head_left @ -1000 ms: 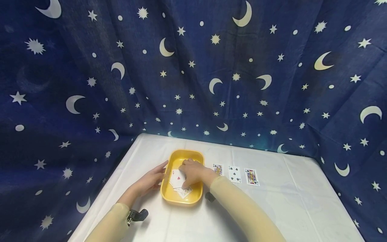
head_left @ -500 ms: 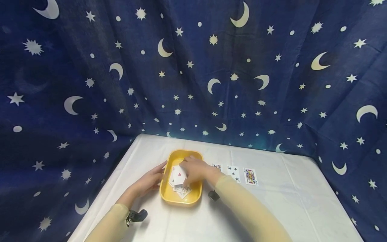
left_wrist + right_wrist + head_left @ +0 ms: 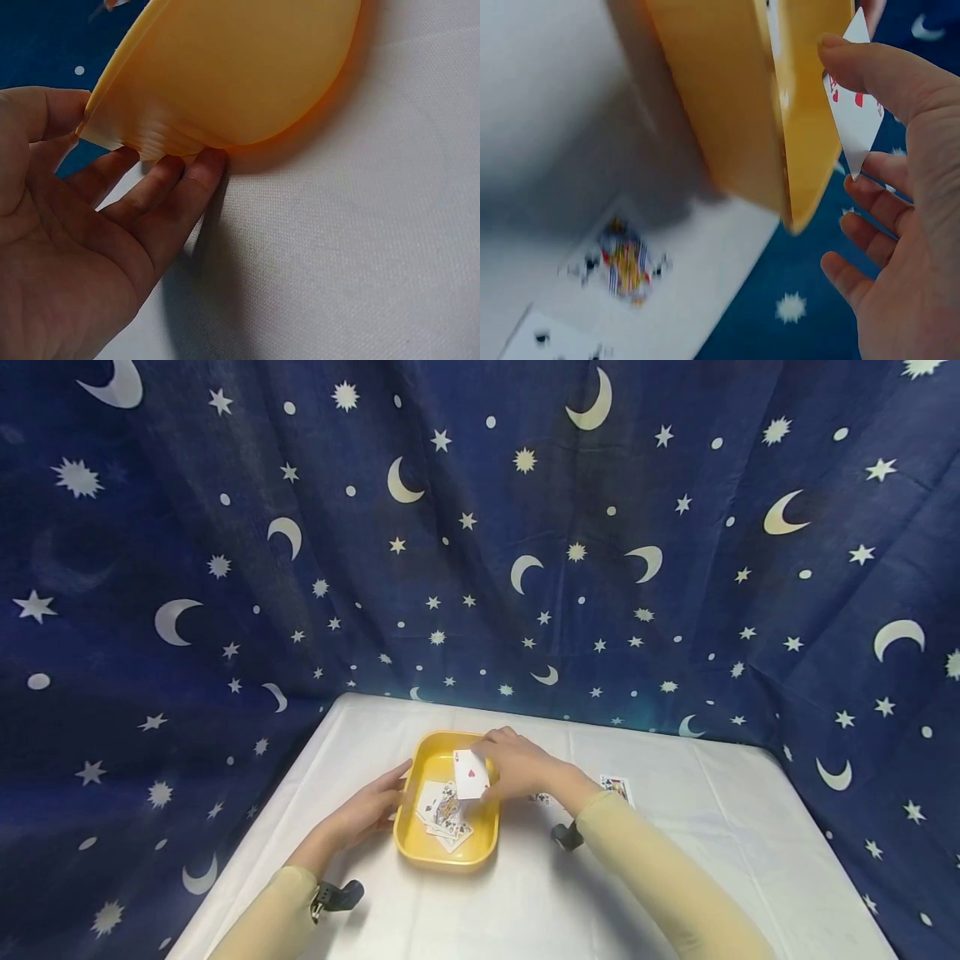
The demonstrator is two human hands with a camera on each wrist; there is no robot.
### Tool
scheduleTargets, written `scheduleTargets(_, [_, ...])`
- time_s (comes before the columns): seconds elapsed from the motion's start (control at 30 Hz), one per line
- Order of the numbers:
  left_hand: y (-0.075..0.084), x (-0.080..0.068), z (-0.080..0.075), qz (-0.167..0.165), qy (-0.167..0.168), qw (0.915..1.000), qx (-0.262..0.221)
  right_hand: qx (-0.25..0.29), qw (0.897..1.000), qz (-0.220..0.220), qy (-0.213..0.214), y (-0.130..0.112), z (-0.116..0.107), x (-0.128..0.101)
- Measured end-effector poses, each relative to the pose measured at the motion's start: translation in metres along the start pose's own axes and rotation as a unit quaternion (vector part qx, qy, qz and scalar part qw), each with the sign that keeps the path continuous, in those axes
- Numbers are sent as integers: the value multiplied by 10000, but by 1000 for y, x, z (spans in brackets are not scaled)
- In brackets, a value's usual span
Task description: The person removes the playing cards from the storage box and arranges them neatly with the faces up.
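Note:
My right hand (image 3: 521,768) pinches an ace of hearts (image 3: 470,777) between thumb and fingers, above the right side of a yellow plastic tray (image 3: 483,839). In the right wrist view the card (image 3: 859,120) stands tilted, its face partly under the thumb. Several playing cards (image 3: 447,814) lie loosely overlapped inside the tray, a face card on top. At the tray's left side, my left hand (image 3: 367,810) touches the outer wall. The left wrist view shows its fingertips (image 3: 206,165) against that wall, close over the cloth.
Right of the tray, a row of cards lies on the white cloth (image 3: 675,877). One face card (image 3: 617,787) shows; the right arm covers others. The right wrist view shows a face card of clubs (image 3: 626,259) and a spade card (image 3: 547,341). A blue star-patterned curtain (image 3: 465,527) hangs behind.
My right hand has lifted the ace of hearts off the cards in the tray and moved right with it, uncovering a face card. The left hand has stayed at the tray's side.

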State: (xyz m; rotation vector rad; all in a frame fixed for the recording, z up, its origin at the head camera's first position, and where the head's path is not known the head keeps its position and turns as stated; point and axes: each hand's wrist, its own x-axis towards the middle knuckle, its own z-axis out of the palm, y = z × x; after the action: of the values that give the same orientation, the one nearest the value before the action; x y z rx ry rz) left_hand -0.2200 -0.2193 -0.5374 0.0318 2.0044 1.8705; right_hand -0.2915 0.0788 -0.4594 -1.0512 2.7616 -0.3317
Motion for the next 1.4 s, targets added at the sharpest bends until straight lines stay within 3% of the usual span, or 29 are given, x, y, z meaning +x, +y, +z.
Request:
scheduleTargets(0.27, [0,0,0,-20,-20,10000,11,18,9978,609,277,36,-27,-35])
scheduleTargets(0.5, [0,0,0,18,-34,10000,-26,191,9948,885,475,78,-36,-70])
scheduleTargets(0.83, [-1,1,-1,26,-62,10000,-24,256,9856,1596,502,132,-34,-115])
scheduleTargets(1.1, [-1,2,0,8,-34,10000,47,286,9829,1755,487,160,-27,-147])
scheduleTargets(1.4, [-1,2,-1,41,-92,9999,-8,358,9754,2173,104,188,-17,-188])
